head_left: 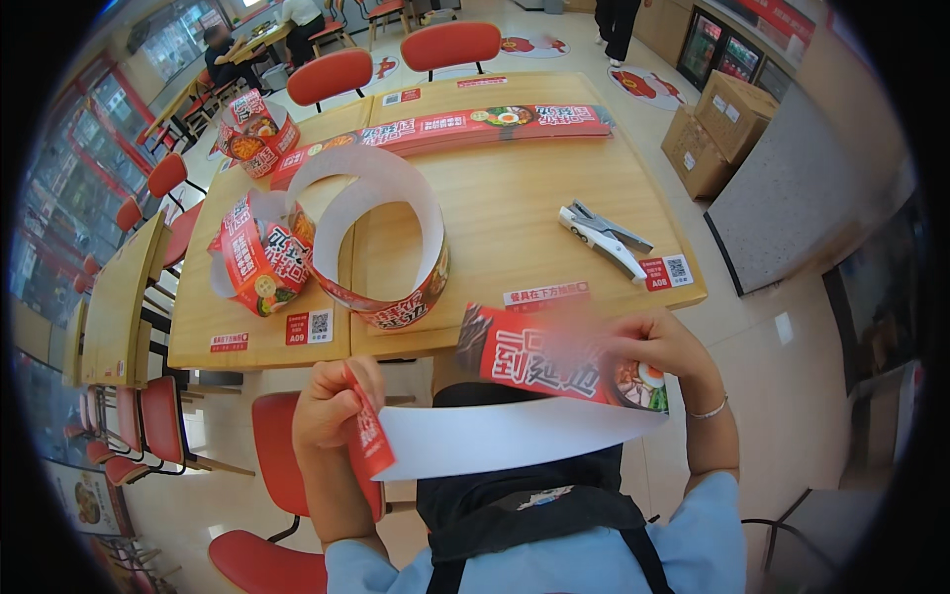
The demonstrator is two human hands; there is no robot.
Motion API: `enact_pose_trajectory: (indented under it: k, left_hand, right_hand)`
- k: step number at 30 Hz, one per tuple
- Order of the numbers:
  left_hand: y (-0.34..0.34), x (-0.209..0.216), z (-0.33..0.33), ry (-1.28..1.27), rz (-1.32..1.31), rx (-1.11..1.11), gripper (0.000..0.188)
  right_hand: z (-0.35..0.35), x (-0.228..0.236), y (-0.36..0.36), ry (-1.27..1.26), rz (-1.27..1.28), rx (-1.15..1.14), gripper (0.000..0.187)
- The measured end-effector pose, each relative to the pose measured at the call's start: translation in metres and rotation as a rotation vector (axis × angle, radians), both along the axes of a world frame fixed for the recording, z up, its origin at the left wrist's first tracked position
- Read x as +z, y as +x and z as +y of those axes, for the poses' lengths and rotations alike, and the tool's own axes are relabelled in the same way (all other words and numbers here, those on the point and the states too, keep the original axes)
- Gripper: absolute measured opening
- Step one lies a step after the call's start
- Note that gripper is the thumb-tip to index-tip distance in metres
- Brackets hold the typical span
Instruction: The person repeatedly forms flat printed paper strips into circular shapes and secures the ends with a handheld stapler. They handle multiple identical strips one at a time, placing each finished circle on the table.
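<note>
Above my lap I hold a long printed paper strip [515,441], red with food pictures on one side and plain white on the other. My left hand [339,404] pinches one end, where a red part folds over. Toward the other end, my right hand [653,346] grips the strip, which bends back so its printed face shows. On the wooden table [515,228] ahead, a white and grey stapler [606,241] lies at the right. A large paper ring [391,302] stands left of centre, with a smaller printed paper ring bundle [262,259] beside it.
A stack of flat red strips [455,131] lies across the table's far part. Another printed bundle [255,139] sits at the far left corner. Red chairs [450,48] surround the table. Cardboard boxes [717,134] stand at the right. Other people are in the background.
</note>
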State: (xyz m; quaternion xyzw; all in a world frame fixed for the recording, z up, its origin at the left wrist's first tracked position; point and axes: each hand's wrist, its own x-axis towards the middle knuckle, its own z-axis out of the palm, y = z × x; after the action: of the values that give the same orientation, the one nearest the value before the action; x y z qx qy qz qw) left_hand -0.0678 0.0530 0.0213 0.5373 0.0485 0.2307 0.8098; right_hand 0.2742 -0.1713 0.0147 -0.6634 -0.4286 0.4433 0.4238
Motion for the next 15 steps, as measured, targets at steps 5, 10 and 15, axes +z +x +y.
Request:
enact_pose_trajectory:
  k: [5,10,15]
  left_hand:
    - [0.041,0.022,-0.006,0.602,0.313,-0.041,0.021]
    - [0.073,0.002,-0.012,0.871,0.41,-0.229,0.023]
    - [0.075,-0.02,-0.034,0.444,0.471,0.001,0.018]
  right_hand:
    - [0.022,0.024,0.006,-0.067,-0.157,0.31,0.023]
    - [0.043,0.027,0.009,0.115,-0.174,0.522,0.025]
    - [0.042,0.035,-0.016,0.66,-0.811,-0.222,0.016]
